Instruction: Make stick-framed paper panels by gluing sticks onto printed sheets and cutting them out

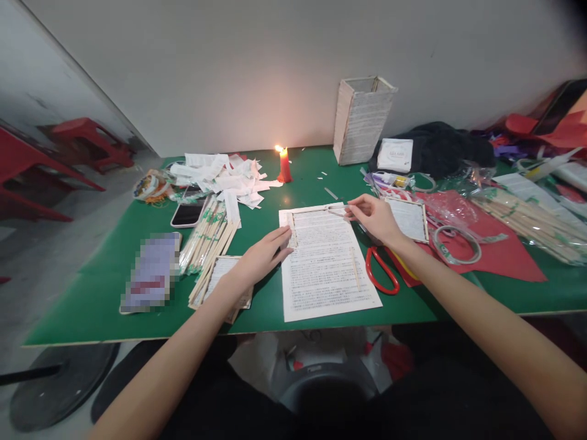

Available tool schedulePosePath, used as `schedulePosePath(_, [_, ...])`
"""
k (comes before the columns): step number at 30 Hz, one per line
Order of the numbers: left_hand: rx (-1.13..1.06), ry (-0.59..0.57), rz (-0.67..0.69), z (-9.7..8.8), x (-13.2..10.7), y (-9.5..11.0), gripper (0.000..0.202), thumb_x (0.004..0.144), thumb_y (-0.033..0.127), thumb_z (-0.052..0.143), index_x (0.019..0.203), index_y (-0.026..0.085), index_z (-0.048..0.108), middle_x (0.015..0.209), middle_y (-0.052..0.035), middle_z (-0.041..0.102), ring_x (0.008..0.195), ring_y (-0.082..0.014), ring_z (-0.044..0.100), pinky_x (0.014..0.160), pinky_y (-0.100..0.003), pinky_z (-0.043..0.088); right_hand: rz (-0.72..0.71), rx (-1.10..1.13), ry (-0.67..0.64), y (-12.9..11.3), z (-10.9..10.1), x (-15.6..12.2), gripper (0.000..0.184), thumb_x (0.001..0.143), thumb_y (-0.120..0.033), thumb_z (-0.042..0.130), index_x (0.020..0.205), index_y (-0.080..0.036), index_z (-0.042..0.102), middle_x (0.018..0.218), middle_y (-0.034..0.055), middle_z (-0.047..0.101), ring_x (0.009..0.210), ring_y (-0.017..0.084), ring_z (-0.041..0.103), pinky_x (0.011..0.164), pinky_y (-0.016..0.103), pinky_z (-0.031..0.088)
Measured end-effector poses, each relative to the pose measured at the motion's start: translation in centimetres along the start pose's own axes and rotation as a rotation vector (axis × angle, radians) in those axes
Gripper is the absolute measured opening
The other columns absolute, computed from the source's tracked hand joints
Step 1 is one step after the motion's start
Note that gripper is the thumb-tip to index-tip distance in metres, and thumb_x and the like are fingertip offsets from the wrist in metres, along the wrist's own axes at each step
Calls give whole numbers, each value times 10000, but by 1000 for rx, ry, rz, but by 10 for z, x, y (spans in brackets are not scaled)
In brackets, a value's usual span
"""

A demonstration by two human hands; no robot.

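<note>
Rests the left hand (263,253) loosely open at the left edge of a printed sheet (325,278), with fingertips on or just beside a short stick (294,234) — cannot tell which. Pinches a thin piece (338,214), too small to identify, in the right hand (372,217) near the sheet's top right corner. Has the sheet flat on the green bench (87,305) — with a lit candle (285,168) beyond and a red handle (369,267) just to the right.

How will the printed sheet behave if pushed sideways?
The printed sheet probably bends easily and weighs little, as it looks like thin paper. It may slide over the smooth-looking green tabletop, though the left hand at its left edge could hold it back. The slim stick lying on it might shift or roll.
</note>
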State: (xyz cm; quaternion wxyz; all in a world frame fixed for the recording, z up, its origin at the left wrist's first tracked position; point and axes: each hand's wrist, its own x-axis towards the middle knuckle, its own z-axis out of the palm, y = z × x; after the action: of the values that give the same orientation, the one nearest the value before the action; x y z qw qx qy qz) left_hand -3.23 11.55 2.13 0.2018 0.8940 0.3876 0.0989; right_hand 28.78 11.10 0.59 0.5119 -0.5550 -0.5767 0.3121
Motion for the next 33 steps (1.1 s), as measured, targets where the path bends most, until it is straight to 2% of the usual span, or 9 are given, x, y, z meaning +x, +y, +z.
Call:
schedulePosePath(7, [-15,-4,-8,-1,-1,2,494,1031,409,418,1490,226,424,1598,-82,366,1427,-264,422,1152,-425,400,-22,-93,17,-1,3,2,169,850,-391,661,869,-224,636,866,68,743,818,239,740,745,430,643])
schedulePosePath(14, [-10,0,1,0,-1,1,494,1033,412,413,1489,224,424,1595,-81,374,1434,-249,413,1167,-414,376,-6,-80,20,-1,1,3,172,833,-384,673,864,-220,631,838,62,738,782,232,739,695,411,647])
schedulePosePath(20, [-15,-16,-4,0,0,1,494,1033,404,412,1488,211,428,1601,-86,360,1447,-250,393,1171,-417,372,-27,-106,10,1,1,4,141,848,-349,649,866,-210,634,834,65,742,767,223,740,749,425,630])
schedulePosePath(33, [-23,2,-7,1,0,0,488,1030,413,424,1474,214,450,1590,-84,381,1442,-258,400,1173,-423,372,9,-110,13,-6,3,3,133,817,-350,654,828,-220,628,806,63,736,751,225,738,740,432,635])
